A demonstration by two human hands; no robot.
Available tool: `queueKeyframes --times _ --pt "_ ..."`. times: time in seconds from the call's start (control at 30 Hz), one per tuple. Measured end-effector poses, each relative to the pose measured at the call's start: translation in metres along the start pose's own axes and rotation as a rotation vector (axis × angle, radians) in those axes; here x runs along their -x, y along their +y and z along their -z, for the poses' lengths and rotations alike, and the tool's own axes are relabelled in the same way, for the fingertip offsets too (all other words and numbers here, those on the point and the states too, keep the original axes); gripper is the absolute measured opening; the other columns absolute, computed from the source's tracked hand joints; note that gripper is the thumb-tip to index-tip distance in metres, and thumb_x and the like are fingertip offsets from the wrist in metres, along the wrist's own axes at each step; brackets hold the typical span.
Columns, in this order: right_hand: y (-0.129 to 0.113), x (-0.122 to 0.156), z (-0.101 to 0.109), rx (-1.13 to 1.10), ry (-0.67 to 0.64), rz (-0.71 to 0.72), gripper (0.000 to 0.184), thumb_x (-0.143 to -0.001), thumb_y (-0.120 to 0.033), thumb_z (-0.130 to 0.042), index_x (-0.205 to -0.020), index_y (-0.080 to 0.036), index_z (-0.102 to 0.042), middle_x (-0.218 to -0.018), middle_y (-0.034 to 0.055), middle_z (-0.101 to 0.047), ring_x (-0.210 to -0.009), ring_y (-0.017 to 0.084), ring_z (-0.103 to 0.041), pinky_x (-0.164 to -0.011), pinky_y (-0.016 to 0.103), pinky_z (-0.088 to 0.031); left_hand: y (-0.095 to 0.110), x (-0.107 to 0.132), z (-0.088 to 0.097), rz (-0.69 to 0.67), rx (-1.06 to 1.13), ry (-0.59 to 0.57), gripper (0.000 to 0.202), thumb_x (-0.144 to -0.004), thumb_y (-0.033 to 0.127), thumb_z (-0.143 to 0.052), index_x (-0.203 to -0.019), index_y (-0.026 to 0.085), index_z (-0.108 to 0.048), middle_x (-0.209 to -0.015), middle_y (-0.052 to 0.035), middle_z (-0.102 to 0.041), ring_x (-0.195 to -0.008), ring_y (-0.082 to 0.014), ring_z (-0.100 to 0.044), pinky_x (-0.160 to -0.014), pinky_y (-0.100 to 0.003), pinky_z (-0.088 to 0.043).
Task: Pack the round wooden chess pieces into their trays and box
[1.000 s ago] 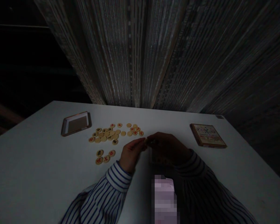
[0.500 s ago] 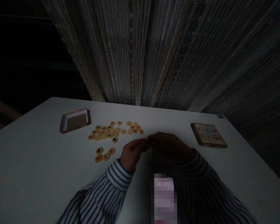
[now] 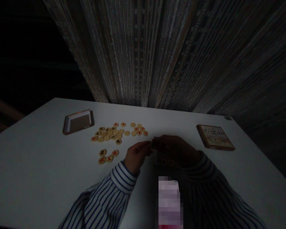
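My left hand (image 3: 135,156) and my right hand (image 3: 173,149) meet fingertip to fingertip above the white table (image 3: 38,178), both pinched closed. In the dim light I cannot make out what is between the fingers. Both arms wear blue-striped sleeves. Left of and beyond the hands lies a scatter of several round tan game pieces (image 3: 116,133) with red or black marks. A smaller cluster of pieces (image 3: 107,156) lies just left of my left hand.
An open box half with a brown rim (image 3: 78,121) lies at the back left. A flat square box lid with a printed picture (image 3: 215,136) lies at the right. A ribbed dark curtain (image 3: 157,54) hangs behind the table.
The hands have stayed together in almost the same spot; only the view has shifted slightly.
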State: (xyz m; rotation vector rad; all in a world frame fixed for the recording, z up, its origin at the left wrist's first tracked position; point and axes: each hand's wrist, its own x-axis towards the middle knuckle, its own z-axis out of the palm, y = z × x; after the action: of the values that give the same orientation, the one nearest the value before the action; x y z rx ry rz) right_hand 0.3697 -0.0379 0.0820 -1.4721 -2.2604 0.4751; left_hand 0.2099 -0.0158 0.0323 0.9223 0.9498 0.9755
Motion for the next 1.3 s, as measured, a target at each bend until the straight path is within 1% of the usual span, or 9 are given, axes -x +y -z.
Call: queueKeyframes --times 0.13,0.23,0.37,0.5,0.77,0.93,1.1,1.3 --pt "0.0 0.0 -0.001 0.002 -0.004 0.002 0.02 -0.081 -0.026 -0.053 -0.098 -0.023 -0.062 -0.082 0.0031 -0.066 -0.07 0.014 -0.061 -0.061 0.026 -0.046 -0.003 -0.001 0.001 0.019 -0.005 0.012 0.032 -0.053 0.032 -0.073 -0.077 0.012 -0.069 -0.06 -0.004 -0.066 -0.051 -0.0109 -0.056 -0.053 -0.024 -0.045" --pt "0.002 -0.001 -0.003 -0.009 -0.011 -0.006 0.02 -0.082 -0.026 -0.051 -0.097 -0.024 -0.063 -0.082 0.0025 -0.067 -0.071 0.013 -0.061 -0.062 0.025 -0.046 -0.005 -0.002 0.001 0.032 -0.009 0.013 0.031 -0.053 0.031 -0.073 -0.077 0.013 -0.07 -0.06 -0.0038 -0.066 -0.05 -0.0105 -0.056 -0.053 -0.023 -0.045" --pt "0.004 -0.002 -0.004 -0.093 -0.006 -0.04 0.018 -0.082 -0.022 -0.05 -0.09 -0.023 -0.066 -0.084 0.0016 -0.069 -0.076 0.014 -0.063 -0.067 0.026 -0.048 -0.005 -0.002 0.001 0.026 -0.018 0.003 0.029 -0.054 0.03 -0.072 -0.077 0.013 -0.07 -0.059 -0.0031 -0.066 -0.051 -0.0101 -0.055 -0.053 -0.022 -0.044" --pt "0.006 -0.002 -0.003 -0.19 0.006 -0.07 0.019 -0.083 -0.022 -0.048 -0.089 -0.025 -0.066 -0.083 -0.0015 -0.07 -0.078 0.013 -0.064 -0.069 0.026 -0.049 -0.004 0.0 -0.001 0.024 -0.013 0.005 0.026 -0.054 0.028 -0.072 -0.075 0.013 -0.069 -0.061 -0.0038 -0.066 -0.051 -0.0099 -0.055 -0.053 -0.022 -0.043" --pt "0.008 -0.003 -0.006 -0.289 0.014 -0.117 0.015 -0.079 -0.022 -0.052 -0.084 -0.021 -0.067 -0.079 0.0006 -0.07 -0.074 0.013 -0.064 -0.067 0.026 -0.049 -0.006 0.0 0.0 0.03 -0.07 0.004 0.028 -0.056 0.03 -0.071 -0.078 0.013 -0.07 -0.064 -0.0045 -0.067 -0.053 -0.01 -0.056 -0.054 -0.021 -0.043" --pt "0.007 -0.003 -0.003 -0.266 -0.008 -0.176 0.015 -0.075 -0.017 -0.056 -0.084 -0.02 -0.067 -0.08 0.002 -0.07 -0.074 0.013 -0.064 -0.067 0.025 -0.049 -0.007 0.001 0.001 0.018 -0.12 -0.008 0.028 -0.059 0.03 -0.069 -0.081 0.013 -0.07 -0.06 -0.0032 -0.066 -0.051 -0.0093 -0.055 -0.051 -0.02 -0.043" --pt "0.003 -0.003 0.001 -0.195 -0.038 -0.203 0.014 -0.074 -0.017 -0.057 -0.084 -0.018 -0.067 -0.079 0.0035 -0.069 -0.073 0.013 -0.063 -0.066 0.025 -0.048 -0.01 0.0 0.002 -0.005 -0.15 -0.032 0.028 -0.06 0.031 -0.068 -0.081 0.013 -0.07 -0.067 -0.0055 -0.068 -0.055 -0.0107 -0.058 -0.054 -0.021 -0.046" --pt "0.006 -0.003 0.0 -0.198 -0.072 -0.207 0.016 -0.075 -0.018 -0.055 -0.087 -0.017 -0.067 -0.081 0.0037 -0.069 -0.074 0.013 -0.063 -0.068 0.025 -0.047 -0.016 0.0 0.003 -0.047 -0.211 -0.07 0.03 -0.063 0.033 -0.065 -0.085 0.013 -0.069 -0.073 -0.0073 -0.07 -0.06 -0.0131 -0.061 -0.055 -0.022 -0.048"
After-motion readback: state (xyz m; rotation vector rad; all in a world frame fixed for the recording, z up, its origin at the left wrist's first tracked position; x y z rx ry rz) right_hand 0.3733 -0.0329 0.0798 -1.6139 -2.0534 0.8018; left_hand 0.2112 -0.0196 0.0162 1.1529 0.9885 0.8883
